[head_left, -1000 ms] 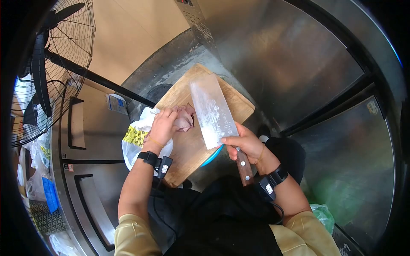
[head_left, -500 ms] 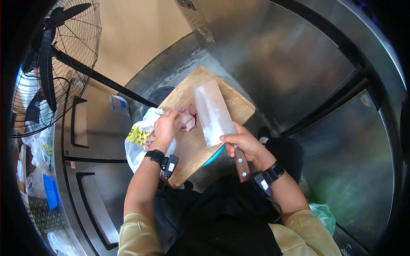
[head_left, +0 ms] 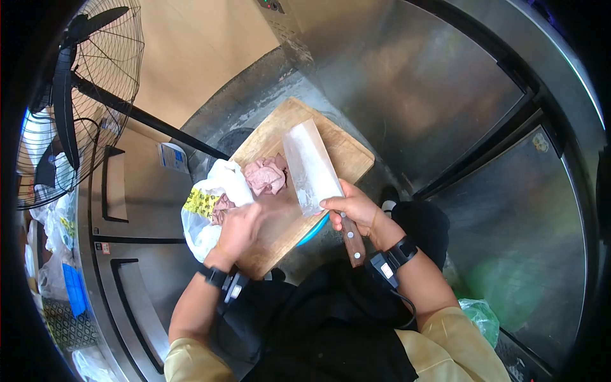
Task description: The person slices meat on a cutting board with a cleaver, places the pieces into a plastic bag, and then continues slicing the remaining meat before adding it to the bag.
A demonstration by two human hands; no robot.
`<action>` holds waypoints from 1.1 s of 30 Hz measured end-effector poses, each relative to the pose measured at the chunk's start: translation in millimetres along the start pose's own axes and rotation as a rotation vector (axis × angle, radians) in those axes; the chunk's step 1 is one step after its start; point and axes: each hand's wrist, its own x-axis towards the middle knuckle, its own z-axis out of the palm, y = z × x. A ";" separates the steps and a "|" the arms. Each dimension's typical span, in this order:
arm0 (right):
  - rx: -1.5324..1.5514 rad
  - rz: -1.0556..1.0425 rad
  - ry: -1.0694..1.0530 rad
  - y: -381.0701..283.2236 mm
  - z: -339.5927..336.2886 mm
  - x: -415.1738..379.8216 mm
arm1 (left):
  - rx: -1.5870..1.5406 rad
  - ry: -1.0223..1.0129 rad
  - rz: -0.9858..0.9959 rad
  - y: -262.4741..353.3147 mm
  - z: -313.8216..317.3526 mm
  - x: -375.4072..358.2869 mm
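Observation:
My right hand point(head_left: 358, 209) is closed around a cleaver point(head_left: 310, 162) where the wooden handle meets the blade, with the broad blade over the wooden cutting board point(head_left: 349, 148). My left hand point(head_left: 240, 228) is over the board's near-left side, and motion smears its fingers. Beyond it a pile of pink raw meat slices point(head_left: 266, 176) lies on the board, apart from both hands. A white plastic bag point(head_left: 230, 180) with yellow print sits at the board's left edge, and more meat point(head_left: 221, 209) shows in its opening, next to my left hand.
Under the board, the rim of something blue point(head_left: 313, 230) shows. A black standing fan point(head_left: 67, 89) is at the left, its pole point(head_left: 153, 121) slanting towards the board. Steel cabinets point(head_left: 140, 184) flank the left side, and large steel doors point(head_left: 515, 235) the right. A green plastic bag point(head_left: 480, 321) lies low at right.
My left hand has come off the meat pile and moved back towards me, leaving the slices on the board. My right hand still holds the cleaver in much the same place.

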 end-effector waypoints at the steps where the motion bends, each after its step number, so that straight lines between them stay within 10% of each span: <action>1: -0.003 0.010 -0.001 -0.3 1.0 -1.8 | -0.117 -0.046 -0.035 12.4 -5.5 -15.8; 10: -0.077 0.049 -0.034 11.2 -5.7 -2.6 | -0.237 -0.671 -0.075 80.1 -73.4 -171.9; 18: -0.201 0.052 -0.058 22.9 9.8 -25.9 | -0.477 0.359 -0.372 34.9 41.0 -114.5; 26: -0.716 0.097 0.208 25.6 38.5 -77.7 | -0.053 0.346 -0.206 16.1 102.4 -67.8; 33: -1.137 0.089 0.331 53.5 48.3 -85.0 | -0.350 0.456 -0.348 12.1 103.2 -83.6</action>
